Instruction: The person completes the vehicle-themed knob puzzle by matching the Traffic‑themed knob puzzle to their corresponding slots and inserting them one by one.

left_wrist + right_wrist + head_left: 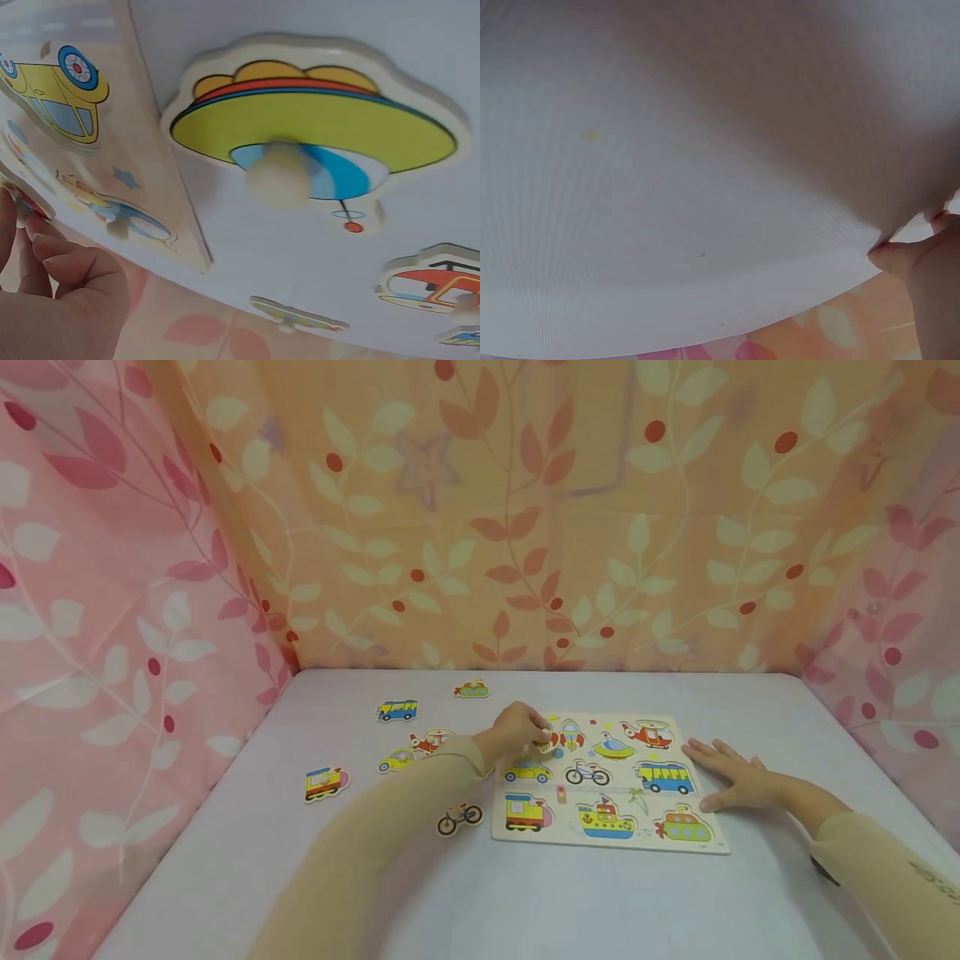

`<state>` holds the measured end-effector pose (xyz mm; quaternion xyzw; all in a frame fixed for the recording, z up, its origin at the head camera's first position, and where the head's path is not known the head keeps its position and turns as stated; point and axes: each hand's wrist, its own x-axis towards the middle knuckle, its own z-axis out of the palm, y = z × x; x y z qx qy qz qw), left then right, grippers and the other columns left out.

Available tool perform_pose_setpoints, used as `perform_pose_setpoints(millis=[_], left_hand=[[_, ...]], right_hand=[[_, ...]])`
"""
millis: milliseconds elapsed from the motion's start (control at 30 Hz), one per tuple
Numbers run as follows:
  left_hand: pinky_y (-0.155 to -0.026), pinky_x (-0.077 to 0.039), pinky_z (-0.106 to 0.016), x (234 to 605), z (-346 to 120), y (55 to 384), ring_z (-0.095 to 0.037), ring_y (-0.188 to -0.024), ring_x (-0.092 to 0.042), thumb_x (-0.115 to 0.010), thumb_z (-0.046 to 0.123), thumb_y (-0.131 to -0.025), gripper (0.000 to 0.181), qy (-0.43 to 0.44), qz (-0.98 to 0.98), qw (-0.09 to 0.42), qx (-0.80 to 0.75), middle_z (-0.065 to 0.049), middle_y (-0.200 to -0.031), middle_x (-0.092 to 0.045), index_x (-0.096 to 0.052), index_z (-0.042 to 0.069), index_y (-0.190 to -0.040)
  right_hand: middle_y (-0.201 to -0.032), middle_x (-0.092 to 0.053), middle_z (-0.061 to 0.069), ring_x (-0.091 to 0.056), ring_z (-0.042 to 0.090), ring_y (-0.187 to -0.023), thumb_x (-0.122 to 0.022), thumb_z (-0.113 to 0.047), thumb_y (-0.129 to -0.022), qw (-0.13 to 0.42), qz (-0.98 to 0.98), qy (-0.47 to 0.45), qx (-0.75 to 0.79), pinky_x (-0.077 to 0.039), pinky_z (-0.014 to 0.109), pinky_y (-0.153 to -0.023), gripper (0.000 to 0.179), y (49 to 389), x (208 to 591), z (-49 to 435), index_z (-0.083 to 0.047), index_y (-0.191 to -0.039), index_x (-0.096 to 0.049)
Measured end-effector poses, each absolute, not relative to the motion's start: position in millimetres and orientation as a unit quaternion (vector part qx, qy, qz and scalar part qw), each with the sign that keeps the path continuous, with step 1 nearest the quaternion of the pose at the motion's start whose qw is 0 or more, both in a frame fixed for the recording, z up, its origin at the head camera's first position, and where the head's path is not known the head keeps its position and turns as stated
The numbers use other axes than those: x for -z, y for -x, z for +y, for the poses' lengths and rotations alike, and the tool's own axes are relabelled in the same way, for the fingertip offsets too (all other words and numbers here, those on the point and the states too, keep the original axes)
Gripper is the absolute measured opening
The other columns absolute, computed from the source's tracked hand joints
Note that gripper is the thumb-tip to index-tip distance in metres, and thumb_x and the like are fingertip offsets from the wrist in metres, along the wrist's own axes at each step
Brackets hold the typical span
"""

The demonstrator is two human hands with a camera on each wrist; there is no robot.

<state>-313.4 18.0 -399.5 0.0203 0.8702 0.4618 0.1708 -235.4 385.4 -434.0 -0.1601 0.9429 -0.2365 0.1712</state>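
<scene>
My left hand (pixel 514 732) pinches a small rocket piece (pixel 548 742) with red fins over the upper left of a puzzle board (pixel 611 850). The piece is just left of the board's printed rocket (pixel 572 735). In the left wrist view, an airplane piece (pixel 146 225) with a knob sits in the board near these fingertips. My right hand (pixel 744 779) lies at the board's right edge, fingers spread, thumb touching near the lower right. A yellow-green flying saucer piece (pixel 315 124) with a round knob lies beside the board, mostly hidden under the left sleeve in the head view.
Left of the board lie loose pieces: a train (pixel 325 783), a bus (pixel 397 710), a submarine (pixel 472 689), a car (pixel 396 761), a helicopter (pixel 429 742) and a bicycle (pixel 459 819). A white cloth covers the table (pixel 225 877); patterned curtains (pixel 480 527) surround it.
</scene>
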Motion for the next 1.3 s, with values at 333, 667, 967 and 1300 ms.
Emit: perform_pose_setpoints(millis=[333,667,967,1300], left_hand=[[-0.060,-0.045,-0.024,403,31,316,-0.015,-0.077,-0.056,-0.078,0.005,-0.081,0.011,-0.034,0.870,0.182,-0.457,-0.003,-0.086,-0.063,-0.071,0.005,-0.090],[-0.061,-0.044,-0.024,408,51,324,-0.014,-0.072,-0.054,-0.077,0.006,-0.083,0.009,-0.056,0.889,0.188,-0.415,-0.002,-0.083,-0.061,-0.068,0.007,-0.086],[-0.066,-0.044,-0.025,410,57,325,-0.014,-0.074,-0.054,-0.077,0.008,-0.084,0.009,-0.062,0.894,0.171,-0.411,-0.001,-0.079,-0.062,-0.068,0.006,-0.086],[-0.067,-0.048,-0.027,414,65,324,-0.016,-0.071,-0.058,-0.077,0.013,-0.084,0.013,-0.052,0.902,0.165,-0.395,-0.002,-0.077,-0.063,-0.067,0.007,-0.088]], right_hand=[[-0.156,-0.010,0.028,0.006,0.056,-0.137,-0.076,-0.043,-0.078,0.171,0.942,0.159,0.240,0.009,0.080,-0.090,0.098,236,435,380,-0.002,-0.151,-0.025],[-0.156,-0.010,0.028,0.005,0.057,-0.137,-0.075,-0.045,-0.079,0.165,0.944,0.160,0.237,0.008,0.081,-0.089,0.097,231,435,383,-0.002,-0.151,-0.025],[-0.156,-0.011,0.026,0.005,0.056,-0.137,-0.075,-0.045,-0.079,0.167,0.945,0.160,0.230,0.008,0.081,-0.090,0.097,233,433,385,-0.005,-0.151,-0.025],[-0.156,-0.010,0.026,0.006,0.055,-0.138,-0.077,-0.046,-0.076,0.176,0.945,0.148,0.231,0.008,0.080,-0.091,0.101,233,430,381,-0.004,-0.152,-0.024]])
